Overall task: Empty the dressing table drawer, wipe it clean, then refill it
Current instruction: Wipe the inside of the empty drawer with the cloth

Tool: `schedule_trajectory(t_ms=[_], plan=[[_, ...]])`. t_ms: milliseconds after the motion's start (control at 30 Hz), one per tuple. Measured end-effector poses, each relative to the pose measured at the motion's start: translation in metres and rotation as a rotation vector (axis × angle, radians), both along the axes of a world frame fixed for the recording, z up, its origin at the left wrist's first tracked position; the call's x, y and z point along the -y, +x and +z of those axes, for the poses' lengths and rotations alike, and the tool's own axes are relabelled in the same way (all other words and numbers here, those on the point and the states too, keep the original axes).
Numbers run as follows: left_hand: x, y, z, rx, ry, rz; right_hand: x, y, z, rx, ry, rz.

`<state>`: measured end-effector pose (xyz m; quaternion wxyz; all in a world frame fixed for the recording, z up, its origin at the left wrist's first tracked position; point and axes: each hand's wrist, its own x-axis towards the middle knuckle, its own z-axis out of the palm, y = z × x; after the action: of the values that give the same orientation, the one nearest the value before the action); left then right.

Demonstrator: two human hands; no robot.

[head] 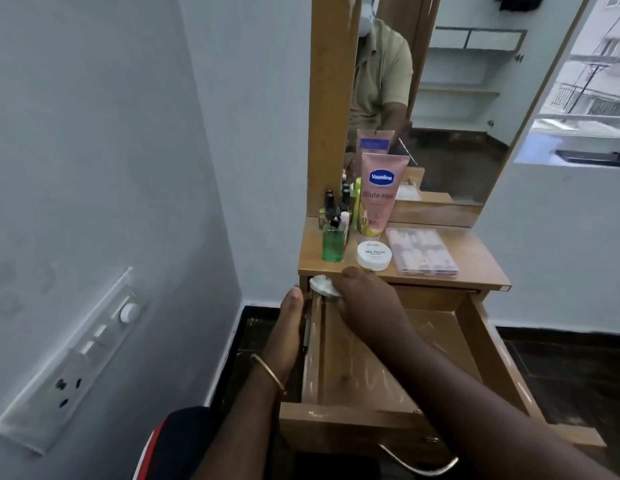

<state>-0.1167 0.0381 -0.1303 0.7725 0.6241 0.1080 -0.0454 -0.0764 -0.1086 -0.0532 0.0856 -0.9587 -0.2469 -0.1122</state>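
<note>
The wooden drawer (364, 424) of the dressing table stands pulled out, and its visible inside holds nothing. My right hand (365, 292) reaches into its far left corner and grips a crumpled white wipe (322, 285) against the drawer's back edge. My left hand (290, 323) lies along the outside of the drawer's left wall, fingers straight; a gold bangle sits on that wrist. On the tabletop (474, 268) stand a pink Vaseline tube (379, 194), a white nail polish jar (374, 254), a green bottle (332, 242), small dark bottles (331, 200) and a clear flat case (422, 251).
A mirror (457, 98) rises behind the tabletop and reflects a person. A white wall with a switch panel (69, 362) is close on the left. A metal handle (419, 462) hangs on the drawer front. Dark floor lies on both sides of the table.
</note>
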Motion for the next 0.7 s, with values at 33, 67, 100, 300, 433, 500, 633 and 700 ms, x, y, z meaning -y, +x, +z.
schedule_trajectory(t_ms=[33,67,100,300,433,500,633,700], plan=[[-0.002,0.004,-0.006,-0.005,-0.006,-0.014,-0.007,0.002,0.000,0.013,-0.049,0.012],[-0.003,0.006,-0.009,-0.011,-0.006,-0.013,-0.015,0.002,-0.001,0.022,-0.098,0.024],[-0.002,0.006,-0.007,-0.008,0.004,-0.010,-0.021,0.002,-0.002,0.025,-0.144,0.032],[0.004,0.009,-0.013,-0.025,0.008,-0.001,-0.037,0.002,-0.015,-0.014,-0.204,0.062],[0.008,0.010,-0.016,-0.062,-0.047,0.082,-0.036,0.004,-0.021,-0.125,-0.103,0.032],[0.008,0.010,-0.017,-0.051,-0.043,0.062,-0.032,0.004,-0.021,-0.161,-0.090,0.016],[0.008,0.009,-0.013,-0.046,-0.062,0.067,-0.024,0.006,-0.017,-0.206,-0.134,0.004],[0.009,0.008,-0.011,-0.053,-0.071,0.085,-0.023,0.007,-0.013,-0.195,-0.139,0.009]])
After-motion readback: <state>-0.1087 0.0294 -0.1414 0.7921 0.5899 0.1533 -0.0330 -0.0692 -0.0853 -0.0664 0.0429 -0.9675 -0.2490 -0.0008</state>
